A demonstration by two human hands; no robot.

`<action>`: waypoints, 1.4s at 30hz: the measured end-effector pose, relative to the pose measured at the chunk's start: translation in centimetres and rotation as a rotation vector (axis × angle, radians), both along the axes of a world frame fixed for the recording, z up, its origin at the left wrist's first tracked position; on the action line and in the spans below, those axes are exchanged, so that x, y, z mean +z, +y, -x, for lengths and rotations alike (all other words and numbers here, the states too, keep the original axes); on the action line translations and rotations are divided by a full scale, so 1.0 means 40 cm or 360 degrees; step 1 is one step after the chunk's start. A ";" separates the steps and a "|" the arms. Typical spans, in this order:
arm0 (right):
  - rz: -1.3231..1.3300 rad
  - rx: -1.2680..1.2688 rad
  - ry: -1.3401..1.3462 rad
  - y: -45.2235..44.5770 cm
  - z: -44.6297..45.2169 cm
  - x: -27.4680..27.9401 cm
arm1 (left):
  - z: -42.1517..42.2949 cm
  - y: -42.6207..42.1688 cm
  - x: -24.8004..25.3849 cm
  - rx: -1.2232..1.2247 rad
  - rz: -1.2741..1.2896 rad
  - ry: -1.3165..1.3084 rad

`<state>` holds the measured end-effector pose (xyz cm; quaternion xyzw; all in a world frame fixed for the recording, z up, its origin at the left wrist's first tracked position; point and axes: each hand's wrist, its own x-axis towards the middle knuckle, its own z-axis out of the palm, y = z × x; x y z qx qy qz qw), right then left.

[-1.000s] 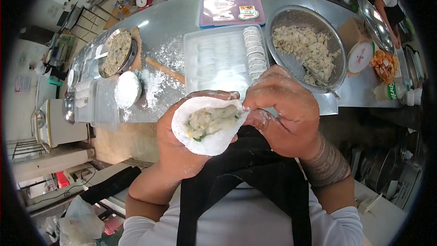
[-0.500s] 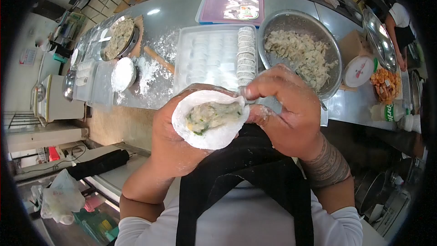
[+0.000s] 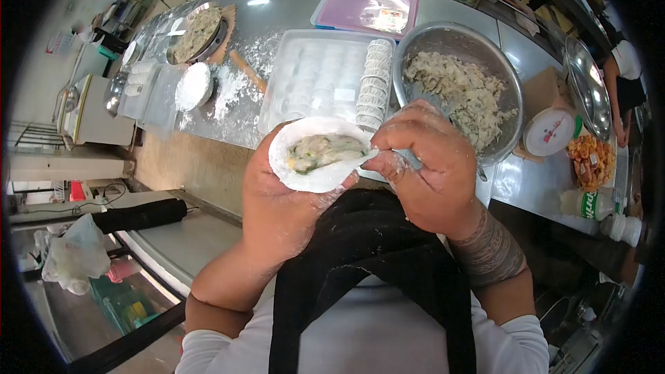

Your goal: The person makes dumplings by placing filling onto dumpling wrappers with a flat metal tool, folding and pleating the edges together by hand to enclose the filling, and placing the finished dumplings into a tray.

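A round white dumpling wrapper (image 3: 294,174) with a mound of pale filling flecked with green (image 3: 325,151) rests in my left hand (image 3: 277,215), whose fingers curl beneath and around it. At the wrapper's right edge, my right hand (image 3: 433,173) pinches the dough between thumb and forefinger, and the rim is drawn together there. Just beyond my hands stands a clear plastic tray (image 3: 277,83) with a row of pleated dumplings (image 3: 376,79) along its right side. A steel bowl of filling (image 3: 516,90) sits behind my right hand.
On the floured left side are a rolling pin (image 3: 248,71), a bowl of flour (image 3: 194,86) and a pan of filling (image 3: 201,34). A purple-lidded container (image 3: 357,0) lies at the back. To the right are a white-lidded tub (image 3: 548,130) and a bagged orange food (image 3: 591,163). Another person (image 3: 627,69) stands far right.
The wrapper's right edge has gone from nearly open to pinched together in my right fingers. Both hands have come closer together, and the view has shifted and tilted slightly.
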<state>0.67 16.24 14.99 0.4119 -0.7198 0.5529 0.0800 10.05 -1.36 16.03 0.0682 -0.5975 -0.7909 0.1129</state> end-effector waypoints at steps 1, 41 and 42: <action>-0.0018 0.0005 0.0039 0.006 0.003 0.001 | -0.005 0.004 0.001 -0.0002 0.0092 0.0039; -0.0029 -0.0087 -0.0045 -0.377 -0.011 0.000 | 0.002 -0.389 -0.022 -0.0115 -0.0188 0.0094; 0.0009 -0.0122 -0.0077 -0.393 -0.014 0.003 | 0.004 -0.407 -0.024 -0.0149 -0.0211 0.0077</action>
